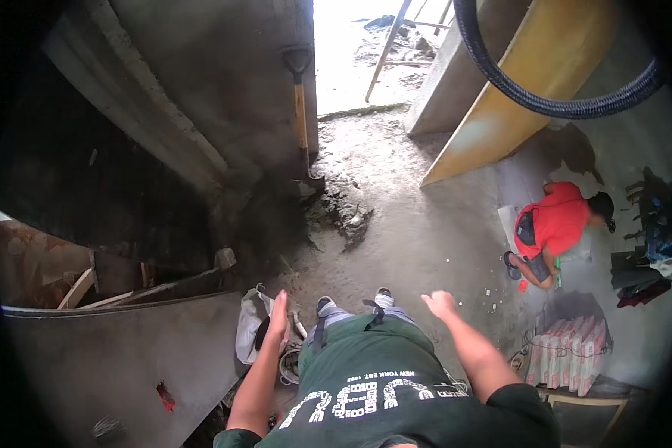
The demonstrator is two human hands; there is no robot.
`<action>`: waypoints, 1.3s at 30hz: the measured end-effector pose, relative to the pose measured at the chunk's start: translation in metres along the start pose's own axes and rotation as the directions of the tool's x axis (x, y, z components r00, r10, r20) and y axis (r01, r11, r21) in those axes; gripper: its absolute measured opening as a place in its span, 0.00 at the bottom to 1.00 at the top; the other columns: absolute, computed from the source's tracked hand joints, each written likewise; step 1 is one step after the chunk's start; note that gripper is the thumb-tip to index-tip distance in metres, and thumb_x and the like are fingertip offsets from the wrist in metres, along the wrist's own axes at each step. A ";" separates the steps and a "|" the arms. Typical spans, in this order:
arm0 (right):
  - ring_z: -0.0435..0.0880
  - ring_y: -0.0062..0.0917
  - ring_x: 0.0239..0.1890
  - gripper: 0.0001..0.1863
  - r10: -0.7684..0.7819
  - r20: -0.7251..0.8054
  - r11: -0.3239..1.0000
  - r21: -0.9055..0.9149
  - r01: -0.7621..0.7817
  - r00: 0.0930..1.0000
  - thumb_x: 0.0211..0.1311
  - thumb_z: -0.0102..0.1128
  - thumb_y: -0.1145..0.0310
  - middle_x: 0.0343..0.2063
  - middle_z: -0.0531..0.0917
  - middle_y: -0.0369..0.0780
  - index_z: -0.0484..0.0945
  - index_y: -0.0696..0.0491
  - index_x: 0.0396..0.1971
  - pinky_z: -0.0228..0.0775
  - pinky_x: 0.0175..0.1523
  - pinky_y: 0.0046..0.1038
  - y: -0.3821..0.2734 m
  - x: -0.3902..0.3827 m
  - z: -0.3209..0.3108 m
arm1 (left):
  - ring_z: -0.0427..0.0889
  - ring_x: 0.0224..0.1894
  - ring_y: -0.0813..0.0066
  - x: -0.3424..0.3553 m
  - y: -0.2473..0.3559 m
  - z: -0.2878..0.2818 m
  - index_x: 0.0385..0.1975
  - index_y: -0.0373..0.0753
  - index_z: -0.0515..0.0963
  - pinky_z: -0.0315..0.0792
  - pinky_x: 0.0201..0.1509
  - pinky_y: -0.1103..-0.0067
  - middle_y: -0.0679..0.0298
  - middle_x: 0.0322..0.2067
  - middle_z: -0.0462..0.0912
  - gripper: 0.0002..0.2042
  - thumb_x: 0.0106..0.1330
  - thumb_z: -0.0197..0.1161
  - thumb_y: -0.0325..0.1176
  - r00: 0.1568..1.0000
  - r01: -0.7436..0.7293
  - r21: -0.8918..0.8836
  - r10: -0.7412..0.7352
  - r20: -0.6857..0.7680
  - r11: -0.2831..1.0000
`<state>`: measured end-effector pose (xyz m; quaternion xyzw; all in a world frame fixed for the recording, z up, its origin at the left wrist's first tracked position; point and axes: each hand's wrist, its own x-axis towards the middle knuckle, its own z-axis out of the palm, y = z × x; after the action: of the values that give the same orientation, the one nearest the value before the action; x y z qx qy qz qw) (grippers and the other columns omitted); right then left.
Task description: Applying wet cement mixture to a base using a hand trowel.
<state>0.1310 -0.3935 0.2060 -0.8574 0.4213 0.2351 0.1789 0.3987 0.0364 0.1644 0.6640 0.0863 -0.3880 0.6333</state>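
My left hand (278,321) is beside a white bag (250,332) on the floor at lower left, its fingers stretched out and holding nothing; whether it touches the bag I cannot tell. My right hand (439,305) hangs over the grey concrete floor (455,246) at the right of my body, fingers curled, with nothing visible in it. My feet show between my hands, below my dark green shirt. A bucket (290,362) is partly hidden beside my left forearm.
A shovel (300,112) leans by the bright doorway, near wet rubble (343,216). A yellowish board (500,97) stands right, under a looped hose (560,104). A person (552,216) in red crouches at right, near stacked boxes (566,351). A concrete ledge (112,347) fills the lower left.
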 end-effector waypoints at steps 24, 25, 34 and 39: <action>0.82 0.19 0.29 0.15 -0.206 0.239 0.690 0.723 -0.032 0.949 0.66 0.59 0.66 0.32 0.84 0.39 0.80 0.57 0.47 0.75 0.33 0.23 0.048 0.072 0.056 | 0.78 0.56 0.57 -0.044 -0.008 0.024 0.55 0.31 0.74 0.69 0.59 0.71 0.46 0.50 0.80 0.24 0.69 0.57 0.45 0.977 -0.023 0.519 0.129 -0.169 0.854; 0.82 0.19 0.28 0.13 -0.188 0.271 0.694 0.717 -0.068 0.944 0.66 0.58 0.66 0.31 0.84 0.38 0.80 0.57 0.46 0.75 0.31 0.23 0.060 0.073 0.060 | 0.79 0.55 0.56 -0.050 -0.015 0.026 0.54 0.31 0.75 0.69 0.59 0.70 0.46 0.49 0.80 0.25 0.69 0.57 0.47 0.983 0.052 0.490 0.042 -0.178 0.870; 0.80 0.18 0.23 0.11 -0.149 0.419 0.762 0.626 -0.167 0.896 0.66 0.56 0.63 0.27 0.83 0.37 0.81 0.51 0.42 0.67 0.23 0.21 0.122 0.080 0.070 | 0.81 0.51 0.53 -0.153 -0.149 0.008 0.49 0.31 0.78 0.70 0.57 0.67 0.46 0.45 0.82 0.26 0.67 0.55 0.52 0.929 0.365 0.597 -0.237 -0.284 0.714; 0.79 0.18 0.23 0.11 -0.167 0.427 0.770 0.619 -0.153 0.889 0.65 0.56 0.64 0.27 0.83 0.36 0.81 0.51 0.42 0.66 0.23 0.21 0.120 0.107 0.048 | 0.82 0.48 0.56 -0.189 -0.155 0.041 0.47 0.29 0.79 0.72 0.54 0.68 0.47 0.41 0.84 0.26 0.67 0.55 0.50 0.900 0.408 0.507 -0.242 -0.362 0.759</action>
<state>0.0797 -0.5076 0.0942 -0.6664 0.4180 0.2728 0.5538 0.1588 0.0985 0.1672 0.8442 0.1681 -0.4047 0.3086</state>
